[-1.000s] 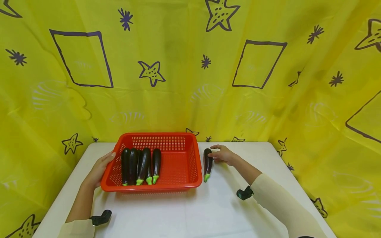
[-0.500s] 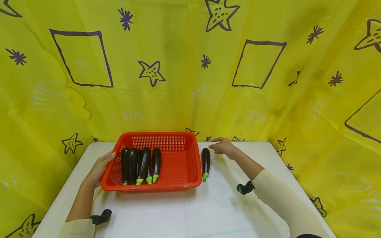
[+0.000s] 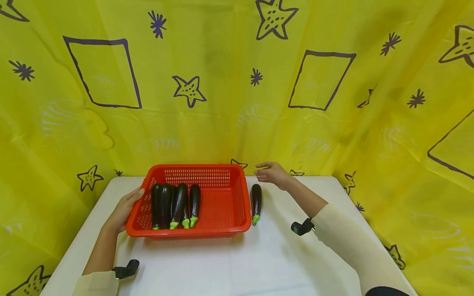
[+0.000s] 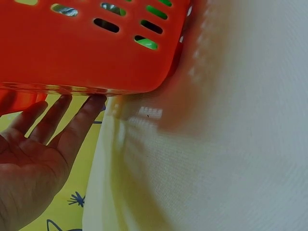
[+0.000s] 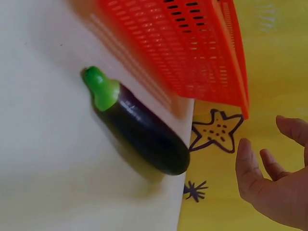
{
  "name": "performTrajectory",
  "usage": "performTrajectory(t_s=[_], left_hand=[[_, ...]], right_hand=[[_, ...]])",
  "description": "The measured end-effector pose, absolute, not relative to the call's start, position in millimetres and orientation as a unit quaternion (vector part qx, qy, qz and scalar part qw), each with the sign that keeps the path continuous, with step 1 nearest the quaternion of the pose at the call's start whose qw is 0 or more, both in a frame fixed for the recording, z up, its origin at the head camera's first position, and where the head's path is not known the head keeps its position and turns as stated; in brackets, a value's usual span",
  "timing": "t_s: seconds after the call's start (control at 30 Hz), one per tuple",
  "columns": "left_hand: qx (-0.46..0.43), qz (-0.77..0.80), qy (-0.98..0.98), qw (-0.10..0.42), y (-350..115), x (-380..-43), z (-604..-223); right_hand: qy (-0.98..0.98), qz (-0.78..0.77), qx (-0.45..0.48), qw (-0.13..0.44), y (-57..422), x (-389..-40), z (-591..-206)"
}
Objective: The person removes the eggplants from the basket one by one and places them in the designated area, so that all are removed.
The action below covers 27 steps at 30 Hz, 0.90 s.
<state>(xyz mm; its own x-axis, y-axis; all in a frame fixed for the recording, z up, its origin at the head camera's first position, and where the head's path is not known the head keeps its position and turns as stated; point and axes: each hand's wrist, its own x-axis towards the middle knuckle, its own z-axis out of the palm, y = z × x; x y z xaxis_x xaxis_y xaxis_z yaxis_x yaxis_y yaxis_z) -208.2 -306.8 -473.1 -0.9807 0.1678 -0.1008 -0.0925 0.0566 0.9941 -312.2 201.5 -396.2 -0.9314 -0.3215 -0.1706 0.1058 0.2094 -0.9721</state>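
A red plastic basket (image 3: 218,207) holds several dark eggplants (image 3: 180,205) with green stem ends, lying side by side in its left half. My left hand (image 3: 124,209) grips the basket's left side, thumb over the rim; in the left wrist view its fingertips (image 4: 96,99) touch the outer wall. One more eggplant (image 3: 256,203) lies on the table, just right of the basket, its green end toward me. Beyond that eggplant, near the basket's back right corner, my right hand (image 3: 272,174) hovers with fingers loosely extended and nothing in it.
The white table (image 3: 274,263) ends at a yellow curtain (image 3: 218,131) with dark star drawings, which rises behind and on both sides. A small black device (image 3: 126,269) is strapped to the left forearm, and a similar device (image 3: 301,227) to the right.
My right hand has come off the loose eggplant and risen away toward the curtain, then leftward toward the basket's back corner. That eggplant shifted slightly. My left hand and the basket stay put.
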Motion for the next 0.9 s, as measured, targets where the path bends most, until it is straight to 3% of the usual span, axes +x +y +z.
performTrajectory(t_s=[0.6, 0.9], left_hand=[[0.025, 0.689, 0.718, 0.096, -304.3, -209.1, -472.3], [0.018, 0.682, 0.725, 0.093, -304.5, -206.2, -472.3]], right_hand=[[0.725, -0.629, -0.108, 0.259, 146.1, -320.0, -362.6], [0.726, -0.62, -0.11, 0.277, 115.5, -329.3, -357.9]])
